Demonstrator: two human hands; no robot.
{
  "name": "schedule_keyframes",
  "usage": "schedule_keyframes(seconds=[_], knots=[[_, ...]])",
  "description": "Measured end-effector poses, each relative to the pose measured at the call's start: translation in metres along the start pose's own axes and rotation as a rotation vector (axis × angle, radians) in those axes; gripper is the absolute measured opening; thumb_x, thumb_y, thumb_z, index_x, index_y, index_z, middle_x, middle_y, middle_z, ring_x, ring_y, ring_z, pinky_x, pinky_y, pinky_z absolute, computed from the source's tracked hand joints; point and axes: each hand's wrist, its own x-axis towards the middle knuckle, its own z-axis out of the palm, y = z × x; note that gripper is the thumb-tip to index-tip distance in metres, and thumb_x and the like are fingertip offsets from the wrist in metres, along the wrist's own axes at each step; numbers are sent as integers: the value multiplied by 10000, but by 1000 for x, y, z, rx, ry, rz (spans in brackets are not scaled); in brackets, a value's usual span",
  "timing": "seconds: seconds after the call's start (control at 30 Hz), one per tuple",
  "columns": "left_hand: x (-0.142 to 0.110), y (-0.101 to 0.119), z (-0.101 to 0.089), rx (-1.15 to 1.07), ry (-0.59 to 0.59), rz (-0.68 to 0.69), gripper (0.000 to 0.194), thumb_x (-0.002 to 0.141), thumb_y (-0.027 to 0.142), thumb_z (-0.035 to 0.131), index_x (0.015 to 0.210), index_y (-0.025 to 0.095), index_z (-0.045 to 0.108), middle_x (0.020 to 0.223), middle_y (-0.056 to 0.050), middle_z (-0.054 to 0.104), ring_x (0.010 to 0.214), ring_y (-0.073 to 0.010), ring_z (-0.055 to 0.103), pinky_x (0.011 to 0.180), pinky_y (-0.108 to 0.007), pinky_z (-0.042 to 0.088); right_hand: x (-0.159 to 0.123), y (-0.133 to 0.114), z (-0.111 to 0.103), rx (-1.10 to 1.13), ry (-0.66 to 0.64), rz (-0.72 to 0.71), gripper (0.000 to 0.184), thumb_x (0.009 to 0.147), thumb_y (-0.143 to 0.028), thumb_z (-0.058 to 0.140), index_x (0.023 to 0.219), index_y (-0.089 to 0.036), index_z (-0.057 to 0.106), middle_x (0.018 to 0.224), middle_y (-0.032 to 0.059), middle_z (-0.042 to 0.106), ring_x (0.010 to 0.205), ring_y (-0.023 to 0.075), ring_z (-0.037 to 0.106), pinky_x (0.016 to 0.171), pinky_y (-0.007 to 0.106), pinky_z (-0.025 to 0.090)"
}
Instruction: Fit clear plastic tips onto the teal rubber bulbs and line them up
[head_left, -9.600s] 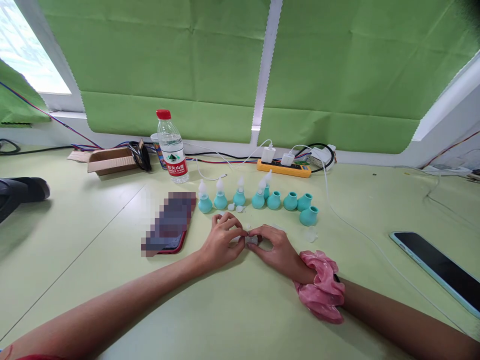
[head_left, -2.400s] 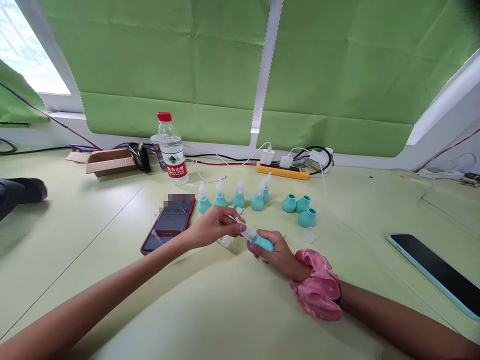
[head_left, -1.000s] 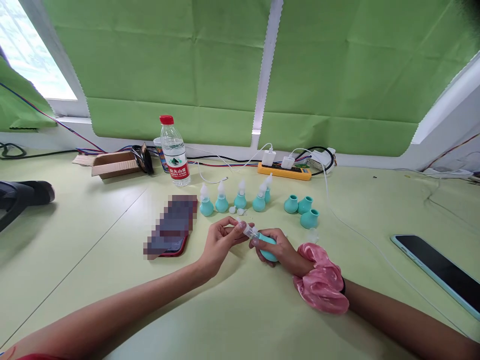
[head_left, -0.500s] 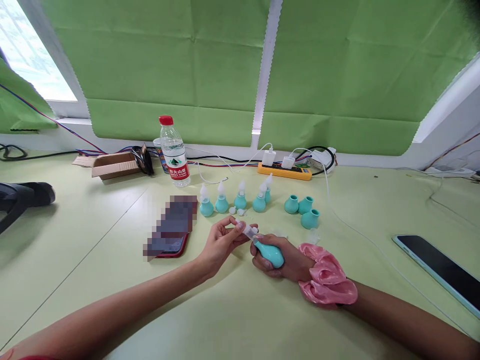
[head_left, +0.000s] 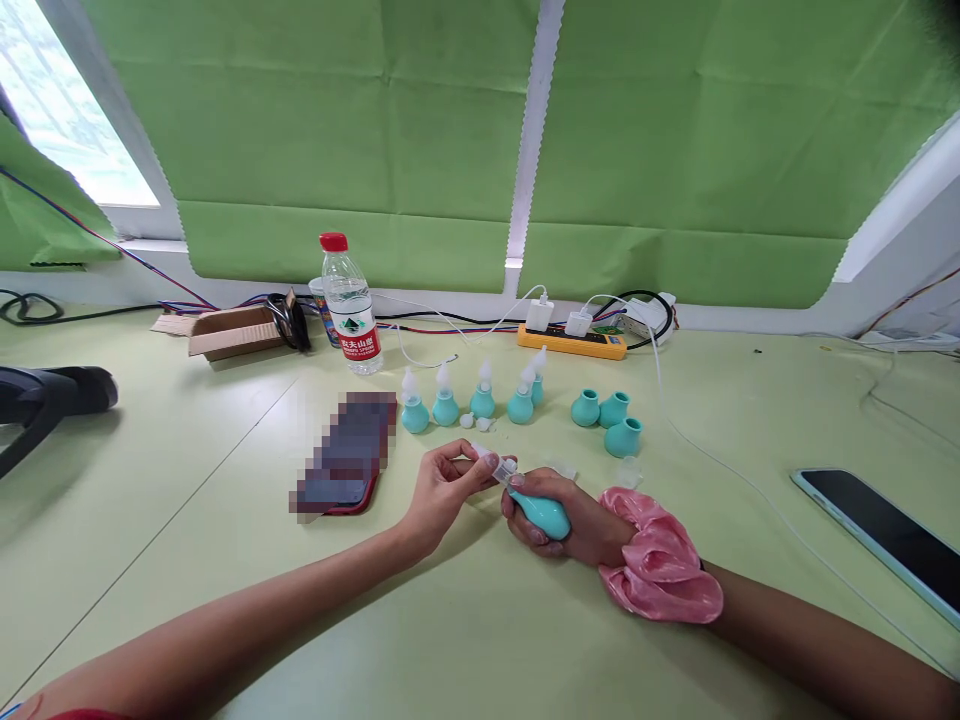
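Two hands meet low over the table (head_left: 450,640). The left hand (head_left: 439,500) pinches a clear tip (head_left: 501,469); the right hand (head_left: 589,525) wraps a blue bulb (head_left: 546,515) at its end. More blue shows than a second ago. Toward the far edge stand five tipped bulbs (head_left: 520,406) and three open bulbs (head_left: 622,438).

The glossy turquoise bulb (head_left: 546,515) lies tilted in the right grip (head_left: 589,525), its neck toward 10 o'clock, partly hidden by fingers. The translucent nozzle (head_left: 499,468) sits at that neck, pointing toward 10 o'clock, its narrow end in the left grip (head_left: 439,495). Toward 1 o'clock, three open bulbs (head_left: 585,408) stand upright on the bench (head_left: 450,640), mouths up and close together.
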Motion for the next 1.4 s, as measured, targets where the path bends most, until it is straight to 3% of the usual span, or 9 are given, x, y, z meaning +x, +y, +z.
schedule_keyframes(seconds=[0.1, 0.3, 0.47, 0.53, 0.63, 0.8, 0.93, 1.23, 1.4], knots=[[1, 6, 1, 132, -5, 46, 210, 700, 292, 615, 649, 120, 507, 760, -69, 659, 693, -170, 616, 753, -330, 468, -1, -3, 0, -37, 23, -48, 270, 806, -407, 402, 774, -154, 492, 402, -43, 448, 323, 59, 316, 281, 148, 205], [4, 29, -5, 413, 9, 177, 296, 772, 368, 495, 871, 106, 590, 909, -98, 633, 865, -202, 581, 775, -290, 449, 0, -25, -4, -218, 126, -316, 194, 773, -359, 491, 834, -175, 481, 548, -15, 521, 457, 87, 441, 403, 187, 340], [9, 51, -14, 1320, -156, 178, 278, 772, 387, 451, 825, 161, 604, 688, -35, 634, 582, -156, 563, 555, -259, 413, -5, -51, -13, -390, 468, -550, 199, 677, -334, 607, 787, -173, 566, 785, 22, 571, 766, 141, 525, 665, 242, 411], [11, 52, -17, 1688, -197, 121, 286, 744, 402, 467, 849, 174, 604, 650, -35, 623, 553, -175, 551, 509, -261, 378, -7, -59, -21, -515, 604, -620, 212, 650, -344, 631, 781, -182, 590, 813, 20, 573, 776, 149, 522, 668, 248, 415], [14, 45, -22, 1933, -261, 107, 285, 725, 351, 487, 928, 174, 578, 765, -62, 616, 639, -207, 569, 480, -247, 357, -6, -66, -39, -732, 782, -678, 260, 603, -354, 664, 785, -179, 604, 804, 21, 573, 693, 143, 522, 601, 248, 431], [18, 29, -33, 1915, -405, 185, 258, 733, 176, 472, 983, 172, 537, 888, -66, 579, 695, -198, 575, 517, -259, 396, 1, -62, -72, -1020, 959, -599, 309, 586, -350, 658, 812, -148, 598, 717, 27, 596, 601, 147, 557, 592, 280, 474], [20, 25, -35, 1794, -401, 239, 221, 759, 149, 445, 957, 166, 541, 892, -61, 580, 697, -182, 572, 571, -270, 429, 4, -55, -84, -1127, 985, -647, 310, 598, -319, 642, 856, -159, 579, 775, 33, 623, 641, 162, 601, 635, 290, 504], [21, 11, -36, 1649, -383, 367, 210, 781, 166, 438, 966, 160, 538, 1050, -94, 531, 867, -201, 562, 732, -314, 465, 0, -59, -75, -1165, 1026, -652, 503, 609, -305, 640, 1059, -179, 452, 852, 51, 620, 648, 161, 609, 632, 312, 517], [17, 7, -35, 1744, -450, 473, 280, 808, 230, 422, 1071, 168, 492, 1194, -122, 438, 1015, -235, 480, 795, -350, 449, -9, -61, -54, -1394, 1127, -941, 306, 663, -265, 568, 942, -183, 473, 916, 59, 553, 758, 175, 553, 594, 287, 485]])
